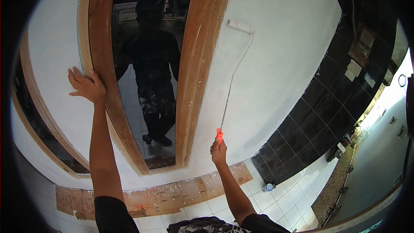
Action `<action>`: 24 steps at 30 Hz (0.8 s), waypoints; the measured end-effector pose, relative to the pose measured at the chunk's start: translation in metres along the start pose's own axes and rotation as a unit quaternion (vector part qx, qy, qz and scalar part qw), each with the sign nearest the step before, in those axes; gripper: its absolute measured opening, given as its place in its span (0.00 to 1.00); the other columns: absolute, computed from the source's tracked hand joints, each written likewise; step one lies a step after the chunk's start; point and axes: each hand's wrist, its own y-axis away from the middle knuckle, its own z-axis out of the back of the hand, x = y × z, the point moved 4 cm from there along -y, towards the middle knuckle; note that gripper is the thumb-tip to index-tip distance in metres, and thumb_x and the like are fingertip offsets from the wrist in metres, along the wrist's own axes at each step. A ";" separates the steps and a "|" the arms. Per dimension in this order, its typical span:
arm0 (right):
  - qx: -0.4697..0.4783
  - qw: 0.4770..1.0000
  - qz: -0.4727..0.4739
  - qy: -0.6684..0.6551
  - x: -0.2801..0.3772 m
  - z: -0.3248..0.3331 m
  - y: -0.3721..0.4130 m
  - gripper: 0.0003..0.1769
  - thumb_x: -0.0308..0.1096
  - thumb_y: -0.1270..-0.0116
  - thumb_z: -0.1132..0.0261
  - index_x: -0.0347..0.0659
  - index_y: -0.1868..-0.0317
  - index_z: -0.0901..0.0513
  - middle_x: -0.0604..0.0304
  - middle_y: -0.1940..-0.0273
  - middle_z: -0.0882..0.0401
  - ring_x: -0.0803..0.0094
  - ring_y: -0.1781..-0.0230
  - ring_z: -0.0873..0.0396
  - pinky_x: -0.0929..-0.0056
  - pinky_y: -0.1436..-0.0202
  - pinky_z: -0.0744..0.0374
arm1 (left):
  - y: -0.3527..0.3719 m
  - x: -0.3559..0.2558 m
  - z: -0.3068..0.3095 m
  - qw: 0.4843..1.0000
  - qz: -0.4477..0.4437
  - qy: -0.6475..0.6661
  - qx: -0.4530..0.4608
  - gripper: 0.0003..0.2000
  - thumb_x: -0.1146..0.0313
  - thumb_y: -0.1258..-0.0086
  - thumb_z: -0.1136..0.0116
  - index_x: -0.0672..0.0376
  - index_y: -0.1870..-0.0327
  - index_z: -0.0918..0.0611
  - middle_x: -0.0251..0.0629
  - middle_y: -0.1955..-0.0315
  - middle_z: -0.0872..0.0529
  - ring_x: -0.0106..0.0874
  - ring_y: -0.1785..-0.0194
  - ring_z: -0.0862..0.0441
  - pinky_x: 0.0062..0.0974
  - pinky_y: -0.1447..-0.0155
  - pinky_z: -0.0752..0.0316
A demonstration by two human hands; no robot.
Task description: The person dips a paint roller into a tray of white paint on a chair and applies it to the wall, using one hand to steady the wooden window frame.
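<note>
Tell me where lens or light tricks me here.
Head view: the lens bows the wooden frame and tiled wall, with black corners; head view: the dark glass mirrors a person; head view: daylight washes out at far right, and the pale roller sleeve nearly blends into the white wall.

Orange-red on the paint roller handle [220, 135], just right of centre; whitish, faintly pink, on the roller cover [240, 26] at upper centre. White on the wall [284, 47], upper right of centre. Brown with pale flecks on the wooden window frame [189, 88], left of centre. Black, gridded in paler lines, on the wall tiles [320, 108] at right. Tan, spattered white, on the cardboard [170, 198] along the bottom.
</note>
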 end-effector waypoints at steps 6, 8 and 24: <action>0.021 1.000 0.001 -0.020 0.016 0.003 -0.024 0.25 0.54 0.20 0.52 0.37 0.58 0.27 0.69 0.79 0.34 0.82 0.81 0.34 0.76 0.76 0.30 | -0.001 0.002 0.000 1.000 0.007 0.003 -0.004 0.34 0.43 0.23 0.60 0.60 0.26 0.38 0.47 0.25 0.44 0.47 0.21 0.49 0.78 0.32 0.73; 0.026 1.000 0.013 -0.008 -0.007 0.003 0.010 0.33 0.58 0.21 0.52 0.38 0.32 0.31 0.72 0.78 0.38 0.83 0.82 0.35 0.80 0.79 0.31 | 0.000 0.003 -0.001 1.000 0.006 0.002 -0.006 0.34 0.43 0.23 0.60 0.61 0.26 0.37 0.47 0.25 0.44 0.47 0.21 0.49 0.78 0.32 0.73; 0.032 0.996 -0.017 -0.076 0.012 0.001 -0.024 0.21 0.54 0.20 0.53 0.44 0.62 0.32 0.71 0.78 0.38 0.83 0.84 0.38 0.80 0.82 0.33 | 0.000 0.006 -0.002 1.000 -0.002 0.004 -0.014 0.33 0.43 0.23 0.60 0.59 0.27 0.37 0.48 0.25 0.43 0.47 0.21 0.49 0.77 0.31 0.73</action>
